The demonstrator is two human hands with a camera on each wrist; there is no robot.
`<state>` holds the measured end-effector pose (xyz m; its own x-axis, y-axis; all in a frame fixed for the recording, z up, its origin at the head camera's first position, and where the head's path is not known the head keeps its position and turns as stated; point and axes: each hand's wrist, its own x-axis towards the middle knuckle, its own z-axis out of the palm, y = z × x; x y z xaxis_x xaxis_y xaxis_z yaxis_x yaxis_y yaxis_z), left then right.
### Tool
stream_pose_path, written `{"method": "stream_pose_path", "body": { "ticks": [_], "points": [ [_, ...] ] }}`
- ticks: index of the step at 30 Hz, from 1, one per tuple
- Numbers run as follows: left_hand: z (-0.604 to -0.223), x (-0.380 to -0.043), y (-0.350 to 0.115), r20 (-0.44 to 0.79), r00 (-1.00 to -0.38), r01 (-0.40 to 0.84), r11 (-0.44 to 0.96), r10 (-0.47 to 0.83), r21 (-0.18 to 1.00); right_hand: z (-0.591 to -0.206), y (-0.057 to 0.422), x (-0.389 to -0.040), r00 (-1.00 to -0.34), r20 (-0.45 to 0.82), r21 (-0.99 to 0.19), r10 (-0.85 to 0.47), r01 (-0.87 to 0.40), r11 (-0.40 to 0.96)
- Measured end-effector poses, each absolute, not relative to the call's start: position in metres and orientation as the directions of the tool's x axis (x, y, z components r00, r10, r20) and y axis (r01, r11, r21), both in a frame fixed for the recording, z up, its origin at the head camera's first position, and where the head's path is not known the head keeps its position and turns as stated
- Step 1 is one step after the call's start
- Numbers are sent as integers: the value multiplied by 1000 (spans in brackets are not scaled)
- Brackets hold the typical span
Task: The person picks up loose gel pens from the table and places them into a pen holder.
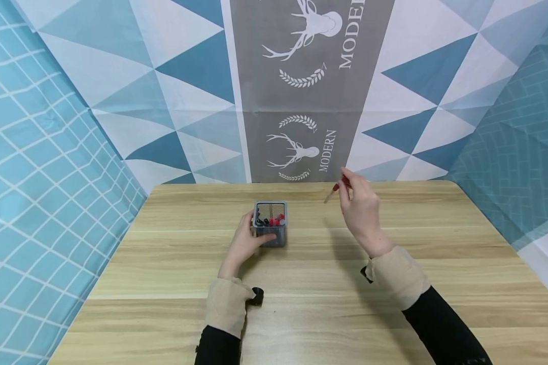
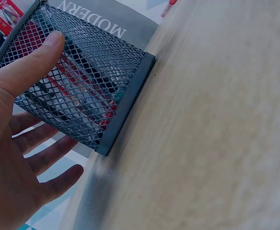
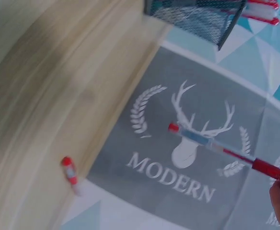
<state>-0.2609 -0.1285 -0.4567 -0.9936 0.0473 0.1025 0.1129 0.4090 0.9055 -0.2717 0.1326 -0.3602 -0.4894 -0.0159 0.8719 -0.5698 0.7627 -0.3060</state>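
The left hand [image 1: 244,241] grips a dark mesh pen holder [image 1: 274,238], its thumb on the near side and fingers round the left side. Red-capped and black-capped pens stand inside the holder. In the left wrist view, the thumb lies across the mesh [image 2: 97,43] while the other fingers spread out beneath. To the right, the right hand [image 1: 363,205] pinches a clear pen with red ends [image 3: 231,153] above the table's far part. Only the hand's edge shows in the right wrist view. A short red-and-white item [image 3: 69,170] lies on the table.
The wooden table [image 1: 301,304] ends at a far edge against a patterned cloth backdrop [image 1: 301,101] with grey and blue panels. Blue gridded cloth [image 1: 41,177] hangs on the left, teal cloth [image 1: 520,142] on the right.
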Motion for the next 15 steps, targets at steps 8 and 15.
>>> {"method": "stream_pose_path", "body": {
  "ticks": [8, 15],
  "points": [
    [-457, -261, -128, 103, -994, 111, 410, 42, 905, -351, 115, -260, -463, 885, -308, -42, -651, 694],
    [-456, -260, -128, 92, -995, 102, 421, 44, 901, -345, 102, -249, -445, 894, -313, -56, -709, 632]
  ]
}}
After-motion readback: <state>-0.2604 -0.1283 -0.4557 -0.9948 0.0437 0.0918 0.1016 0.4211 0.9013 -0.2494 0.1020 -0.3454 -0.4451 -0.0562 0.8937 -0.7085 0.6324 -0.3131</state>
